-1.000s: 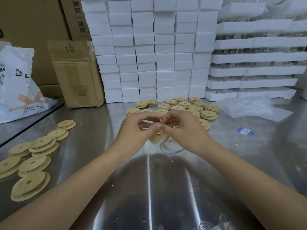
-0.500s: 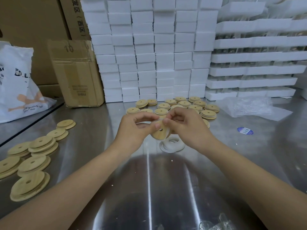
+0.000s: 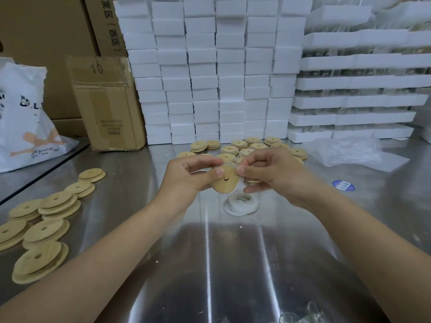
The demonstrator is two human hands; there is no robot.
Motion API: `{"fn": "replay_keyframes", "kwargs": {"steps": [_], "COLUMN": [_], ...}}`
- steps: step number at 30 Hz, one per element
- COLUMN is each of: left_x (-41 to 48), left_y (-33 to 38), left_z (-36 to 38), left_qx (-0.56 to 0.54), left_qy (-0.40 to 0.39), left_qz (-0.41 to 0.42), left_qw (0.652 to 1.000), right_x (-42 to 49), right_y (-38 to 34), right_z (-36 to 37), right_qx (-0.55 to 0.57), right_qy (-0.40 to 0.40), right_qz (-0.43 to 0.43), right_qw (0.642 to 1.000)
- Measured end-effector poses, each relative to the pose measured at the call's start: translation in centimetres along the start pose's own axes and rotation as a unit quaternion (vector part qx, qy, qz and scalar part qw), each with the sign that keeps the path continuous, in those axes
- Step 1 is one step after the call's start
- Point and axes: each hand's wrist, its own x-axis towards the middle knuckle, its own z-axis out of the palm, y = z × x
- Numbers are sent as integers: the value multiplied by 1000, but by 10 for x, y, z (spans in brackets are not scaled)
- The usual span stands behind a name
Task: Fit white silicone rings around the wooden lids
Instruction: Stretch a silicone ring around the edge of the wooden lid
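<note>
1. One wooden lid [image 3: 225, 183] is held tilted at frame centre, between both hands.
2. The left hand [image 3: 186, 176] pinches its left edge.
3. The right hand [image 3: 275, 173] pinches one white silicone ring [image 3: 238, 184] at its right edge.
4. The loose rings [image 3: 241, 203] lie stacked just below; their count cannot be told.
5. Seven lid piles [image 3: 45, 231] occupy the lower left.

The left hand [image 3: 186, 177] and right hand [image 3: 276, 174] are bare, with short, plain nails [image 3: 219, 172]. Behind them the wrists [image 3: 161, 205] and forearms [image 3: 349, 241] are bare too, as far back as the view reaches.
</note>
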Motion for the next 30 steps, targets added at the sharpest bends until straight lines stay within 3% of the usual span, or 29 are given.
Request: {"fn": "replay_keyframes", "kwargs": {"steps": [14,24,30], "left_x": [-5,-6,-3], "left_y": [-16,-14,-9], "left_z": [5,11,3], "left_qx": [-24,26,26], "left_qy": [8,6,-8], "left_qz": [-13,20,14], "left_qw": [1000,999,1000], "right_x": [-1,1,2], "right_y": [3,7,7], "right_z": [8,16,8], "right_qx": [23,-45,-31], "right_qy": [7,40,11], "right_qz": [70,-11,11], "right_qw": [997,998,999]}}
